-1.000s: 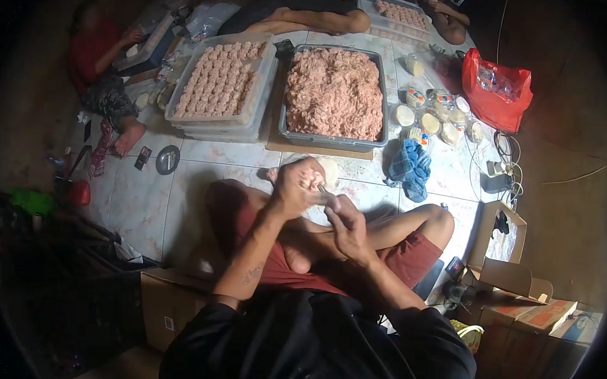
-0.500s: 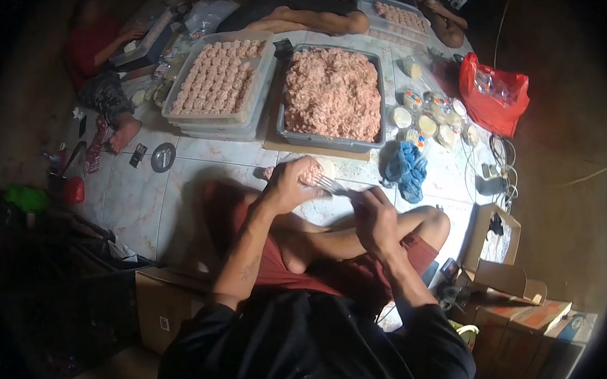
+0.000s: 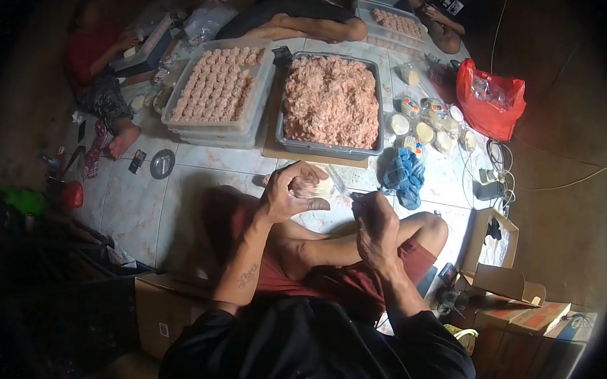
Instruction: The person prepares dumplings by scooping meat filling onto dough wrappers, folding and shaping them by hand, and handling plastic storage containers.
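My left hand [image 3: 291, 194] is curled round a lump of pink filling [image 3: 305, 187], its thumb pointing right. Just right of it, my right hand [image 3: 377, 217] grips a fork [image 3: 341, 186] whose tines point up and left, a little apart from the filling. Pale round wrappers [image 3: 326, 184] lie on the floor partly behind my left hand. Beyond my hands stands a grey tub [image 3: 327, 148] heaped with pink mince [image 3: 332, 98]. Left of that tub, a clear container [image 3: 214, 131] holds rows of shaped pieces [image 3: 216, 82].
A blue cloth [image 3: 405, 178], packs of round wrappers [image 3: 424, 132] and a red bag [image 3: 490, 103] lie at the right. An open cardboard box [image 3: 496, 244] and cables are further right. Co-workers sit at the far left and back. A dark round dish [image 3: 162, 163] lies left.
The fork has come away from the filling, and my right hand has moved right with it. My left hand's fingers and thumb have spread wider round the filling.
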`<control>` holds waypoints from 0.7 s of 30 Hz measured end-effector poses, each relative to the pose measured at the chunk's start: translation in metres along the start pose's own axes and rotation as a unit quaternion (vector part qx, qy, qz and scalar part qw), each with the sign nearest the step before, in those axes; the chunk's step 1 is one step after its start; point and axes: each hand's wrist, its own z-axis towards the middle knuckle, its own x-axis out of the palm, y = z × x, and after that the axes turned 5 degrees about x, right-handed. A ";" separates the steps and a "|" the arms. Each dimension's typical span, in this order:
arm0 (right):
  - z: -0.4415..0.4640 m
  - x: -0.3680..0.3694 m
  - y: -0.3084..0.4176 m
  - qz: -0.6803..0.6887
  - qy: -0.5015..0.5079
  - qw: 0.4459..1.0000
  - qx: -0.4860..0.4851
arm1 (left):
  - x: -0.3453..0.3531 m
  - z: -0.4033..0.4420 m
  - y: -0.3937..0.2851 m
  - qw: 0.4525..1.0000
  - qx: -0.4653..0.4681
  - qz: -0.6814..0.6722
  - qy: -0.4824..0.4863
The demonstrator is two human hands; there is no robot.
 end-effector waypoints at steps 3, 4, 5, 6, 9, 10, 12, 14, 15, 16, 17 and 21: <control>0.001 0.010 0.000 -0.031 0.063 0.997 -0.041 | 0.002 -0.004 0.011 0.973 -0.148 0.133 0.120; 0.001 0.010 -0.003 -0.047 0.047 0.997 -0.048 | 0.010 -0.003 0.012 0.962 -0.163 0.198 0.093; 0.004 0.010 -0.004 -0.064 0.032 0.996 -0.057 | 0.009 -0.002 0.014 0.963 -0.159 0.198 0.092; 0.004 0.005 0.000 -0.035 0.023 0.999 -0.019 | 0.005 0.002 0.005 0.990 -0.087 0.108 0.029; 0.000 -0.005 0.012 0.027 0.020 0.996 0.077 | 0.001 -0.010 0.014 0.998 -0.050 -0.043 -0.025; 0.001 0.002 0.007 -0.001 0.051 0.998 0.027 | 0.003 -0.011 0.015 0.991 -0.118 0.051 0.028; 0.002 0.012 0.003 -0.044 0.071 0.996 -0.024 | 0.015 -0.007 0.012 0.961 -0.203 0.180 0.049; 0.002 0.003 -0.008 -0.016 0.058 0.998 0.010 | 0.008 0.001 0.004 0.989 -0.086 0.115 -0.017; -0.002 0.000 -0.012 0.014 0.047 0.997 0.054 | 0.004 -0.004 0.006 0.994 -0.079 0.068 -0.019; -0.001 -0.007 0.017 0.009 0.031 0.997 0.072 | 0.000 -0.008 0.007 0.997 -0.072 0.021 -0.022; 0.002 0.000 0.018 0.010 0.031 0.997 0.071 | -0.003 -0.013 0.009 0.997 -0.066 -0.027 -0.023; 0.005 0.014 0.002 -0.049 0.068 0.996 -0.035 | 0.005 -0.005 0.007 0.971 -0.195 0.127 0.054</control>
